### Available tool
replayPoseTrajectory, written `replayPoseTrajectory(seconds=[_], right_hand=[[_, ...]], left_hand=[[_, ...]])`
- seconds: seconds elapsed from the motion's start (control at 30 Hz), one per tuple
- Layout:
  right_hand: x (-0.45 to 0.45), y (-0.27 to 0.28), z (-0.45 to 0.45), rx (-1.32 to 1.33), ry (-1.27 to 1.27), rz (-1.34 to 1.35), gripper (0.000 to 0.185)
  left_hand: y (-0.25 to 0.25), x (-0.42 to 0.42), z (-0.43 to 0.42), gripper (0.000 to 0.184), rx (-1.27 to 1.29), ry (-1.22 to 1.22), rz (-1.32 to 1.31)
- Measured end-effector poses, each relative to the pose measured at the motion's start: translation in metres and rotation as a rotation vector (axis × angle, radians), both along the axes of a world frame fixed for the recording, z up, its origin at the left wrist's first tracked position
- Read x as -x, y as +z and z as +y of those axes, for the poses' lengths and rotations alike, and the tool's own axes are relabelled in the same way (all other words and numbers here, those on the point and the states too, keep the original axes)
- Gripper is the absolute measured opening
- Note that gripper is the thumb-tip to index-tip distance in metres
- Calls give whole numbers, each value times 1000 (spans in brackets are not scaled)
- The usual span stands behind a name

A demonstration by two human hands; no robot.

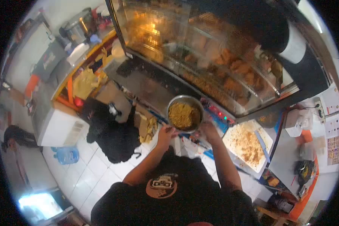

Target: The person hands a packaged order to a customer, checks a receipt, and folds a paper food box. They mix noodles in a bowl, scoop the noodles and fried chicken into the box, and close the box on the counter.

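Observation:
In front of my chest is a round metal bowl (185, 98), held between my two hands. Inside it lies a crumbly yellow-brown food (182, 114). My left hand (167, 135) is closed on the bowl's lower left rim. At the lower right rim, my right hand (208, 132) grips the bowl too, its fingers partly blurred. To the right of that hand lies a white cutting board (242, 147) covered with brown crumbs, and a knife (262, 146) with a pale blade and blue handle rests along its right side.
A lit glass display case (214, 49) holding browned food stands beyond the bowl. To the left, a person in black (113, 132) bends beside the counter. A blue water jug (67, 155) is on the tiled floor. Pots (79, 30) stand at the back left.

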State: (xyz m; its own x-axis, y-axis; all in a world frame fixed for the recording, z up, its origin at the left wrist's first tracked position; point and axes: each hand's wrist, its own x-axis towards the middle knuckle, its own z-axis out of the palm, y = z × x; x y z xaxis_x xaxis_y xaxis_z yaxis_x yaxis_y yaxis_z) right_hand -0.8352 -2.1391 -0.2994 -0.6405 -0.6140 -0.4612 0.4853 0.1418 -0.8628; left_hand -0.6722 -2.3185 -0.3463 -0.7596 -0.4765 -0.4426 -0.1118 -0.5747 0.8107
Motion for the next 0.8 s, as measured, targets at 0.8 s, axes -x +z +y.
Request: replayPoseTrajectory(seconds=[0.8], right_hand=[[-23, 7, 203, 103, -658, -3, 47]], left_hand=[[518, 104, -172, 26, 1386, 659, 762]])
